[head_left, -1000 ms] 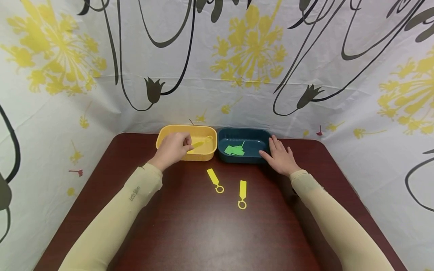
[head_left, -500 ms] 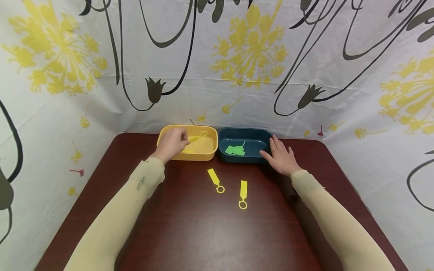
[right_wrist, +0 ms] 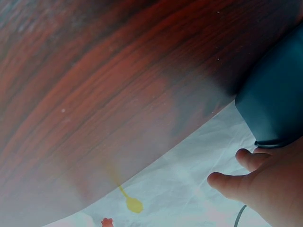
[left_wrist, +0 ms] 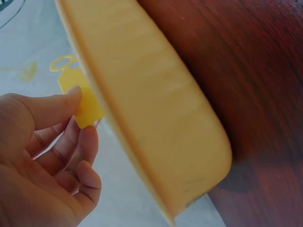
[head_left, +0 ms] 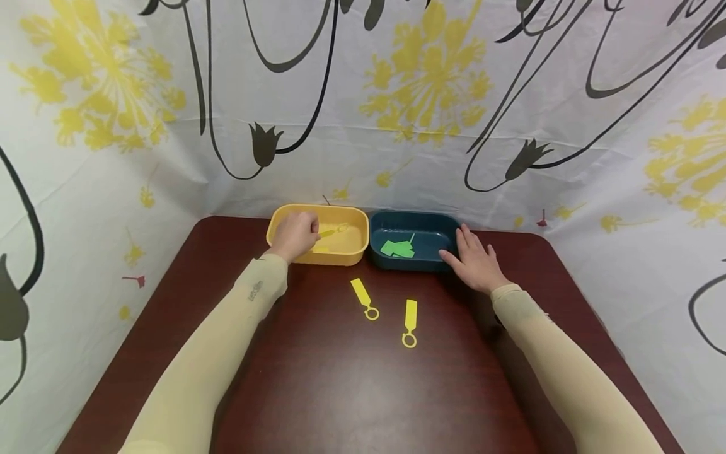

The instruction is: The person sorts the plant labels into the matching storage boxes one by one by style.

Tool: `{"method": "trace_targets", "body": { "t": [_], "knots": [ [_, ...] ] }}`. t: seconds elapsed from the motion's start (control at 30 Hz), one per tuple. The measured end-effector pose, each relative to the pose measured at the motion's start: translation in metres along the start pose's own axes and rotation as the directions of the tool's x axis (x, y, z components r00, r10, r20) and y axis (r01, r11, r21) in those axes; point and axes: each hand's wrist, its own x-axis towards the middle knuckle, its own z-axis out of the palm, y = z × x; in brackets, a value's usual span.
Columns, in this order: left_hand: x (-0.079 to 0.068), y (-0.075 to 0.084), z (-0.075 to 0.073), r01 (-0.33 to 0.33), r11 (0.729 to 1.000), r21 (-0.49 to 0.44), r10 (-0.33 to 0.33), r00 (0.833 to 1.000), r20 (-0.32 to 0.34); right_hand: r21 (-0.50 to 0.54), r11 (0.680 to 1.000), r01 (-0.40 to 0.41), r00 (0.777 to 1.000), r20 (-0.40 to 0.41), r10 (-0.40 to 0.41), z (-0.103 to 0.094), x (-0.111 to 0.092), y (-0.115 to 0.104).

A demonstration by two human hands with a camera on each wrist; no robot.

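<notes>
In the head view my left hand [head_left: 296, 236] is over the left side of the yellow bin [head_left: 356, 256]. Thumb and fingertips pinch a flat yellow tag [left_wrist: 89, 109] with a ring end, plainest in the left wrist view. Another yellow piece [head_left: 320, 250] shows low in the bin, partly behind the hand. My right hand [head_left: 478, 261] rests with fingers spread on the right rim of the dark teal bin [head_left: 416, 263]. Inside that bin lie several overlapping green tags [head_left: 399, 248]. Two yellow ring tags, a left one [head_left: 360, 292] and a right one [head_left: 411, 315], lie on the table.
Both bins stand side by side at the far edge of the dark red-brown table [head_left: 363, 391]. A white patterned cloth [head_left: 329, 170] hangs close behind them and along both sides.
My left hand has drawn slightly left and back over the yellow bin, keeping the tag pinched. The head view has shifted a little. My right hand stays on the teal bin's rim.
</notes>
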Motion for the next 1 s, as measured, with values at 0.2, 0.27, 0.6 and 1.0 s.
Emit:
{"method": "trace_targets", "body": {
  "t": [0.2,0.27,0.6,1.0],
  "knots": [
    [0.006,-0.005,0.007,0.013,1.0,0.02,-0.013,1.0,0.004,0.006,1.0,0.007,1.0,0.003,-0.007,-0.003,-0.001,-0.002],
    [0.009,-0.007,0.009,0.01,0.999,0.032,-0.011,1.0,0.009,0.006,1.0,0.01,1.0,0.004,-0.01,-0.004,-0.001,-0.003],
    [0.023,-0.017,0.021,0.036,0.997,0.075,-0.039,0.999,0.036,0.01,1.0,0.009,1.0,-0.004,-0.009,-0.002,-0.001,-0.001],
    [0.025,-0.021,0.027,0.056,0.991,0.119,-0.064,0.996,0.065,0.017,1.0,0.012,1.0,-0.002,-0.012,-0.002,-0.003,0.001]
  ]
}}
